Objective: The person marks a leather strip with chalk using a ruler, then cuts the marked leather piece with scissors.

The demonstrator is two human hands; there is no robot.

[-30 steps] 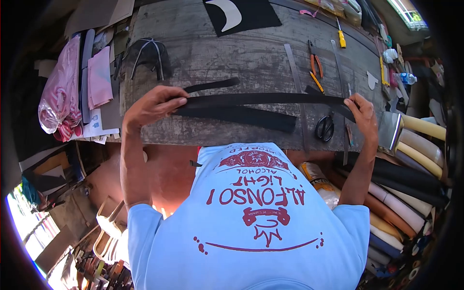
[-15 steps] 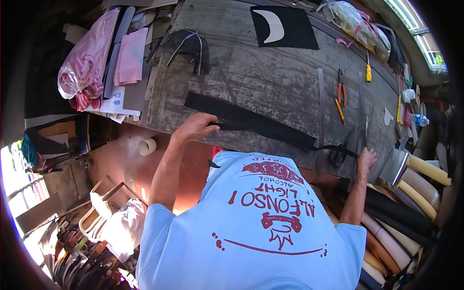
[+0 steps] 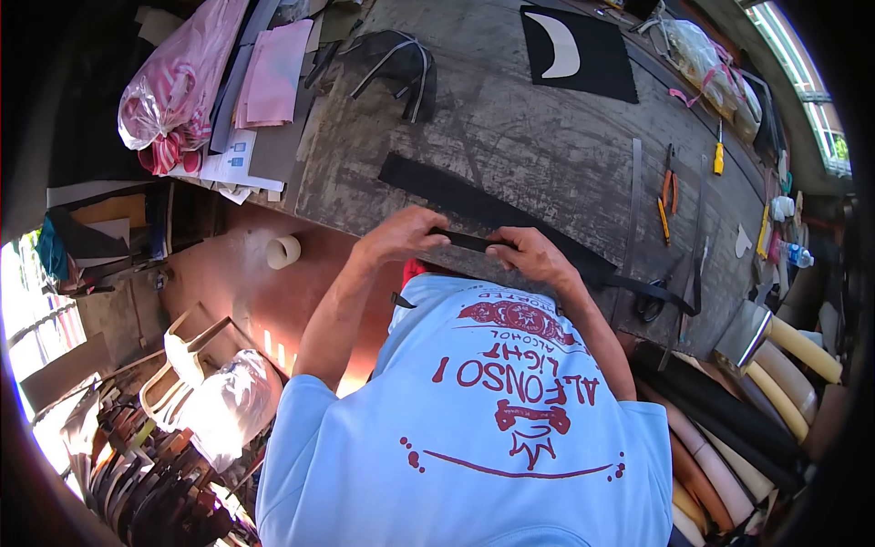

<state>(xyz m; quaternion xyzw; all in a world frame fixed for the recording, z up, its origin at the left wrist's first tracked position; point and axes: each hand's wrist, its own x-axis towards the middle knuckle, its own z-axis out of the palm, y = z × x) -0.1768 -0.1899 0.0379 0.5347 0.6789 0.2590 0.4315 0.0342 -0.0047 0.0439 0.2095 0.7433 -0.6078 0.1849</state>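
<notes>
A narrow black strip (image 3: pixel 469 241) is stretched between my two hands at the table's front edge. My left hand (image 3: pixel 406 232) pinches its left end. My right hand (image 3: pixel 536 256) pinches it a short way to the right. A wider black strip (image 3: pixel 483 203) lies slantwise on the table just beyond both hands. From its right end a thin black band (image 3: pixel 658 293) runs on and curls up; whether it is one piece with the held strip is hidden behind my right hand. Beside that band lie black-handled scissors (image 3: pixel 649 305).
On the worn table (image 3: pixel 510 128) are orange-handled pliers (image 3: pixel 671 190), a yellow screwdriver (image 3: pixel 719 157), a yellow cutter (image 3: pixel 663 221) and a black sheet (image 3: pixel 602 55) with a white crescent. Pink pieces (image 3: pixel 273 77) lie at left. Material rolls (image 3: pixel 729 410) stand at right.
My right hand has left the far right end of the thin band and come in beside my left hand, taking hold of the narrow strip. The band's right end now curls loose.
</notes>
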